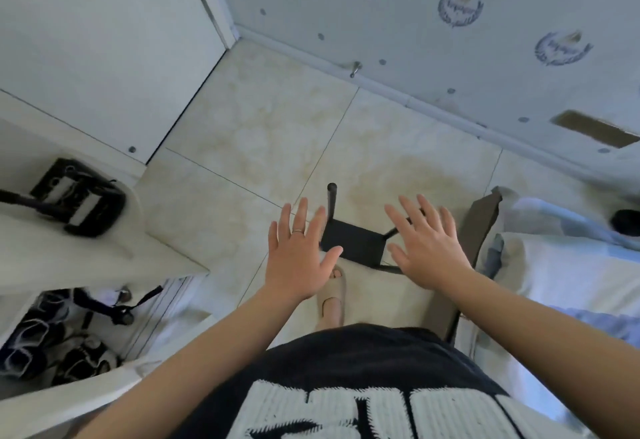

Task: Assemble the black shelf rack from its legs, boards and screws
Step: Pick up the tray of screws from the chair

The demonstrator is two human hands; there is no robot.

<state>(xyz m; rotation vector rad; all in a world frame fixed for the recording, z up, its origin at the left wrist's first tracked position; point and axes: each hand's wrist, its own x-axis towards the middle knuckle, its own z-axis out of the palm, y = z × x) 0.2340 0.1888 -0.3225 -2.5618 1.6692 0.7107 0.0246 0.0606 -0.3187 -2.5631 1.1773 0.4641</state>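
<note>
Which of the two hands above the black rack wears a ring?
The left hand: a thin ring sits on one finger. The right hand shows bare fingers. Both hover open over the black rack.

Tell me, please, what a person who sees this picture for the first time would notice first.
Two spread hands fill the middle: the left hand, with a ring, and the right hand, both open and holding nothing. Between them, lower down, the small black shelf rack lies on the pale tiled floor, one leg sticking out past its board. A foot in a beige sandal shows just under the left hand.
</note>
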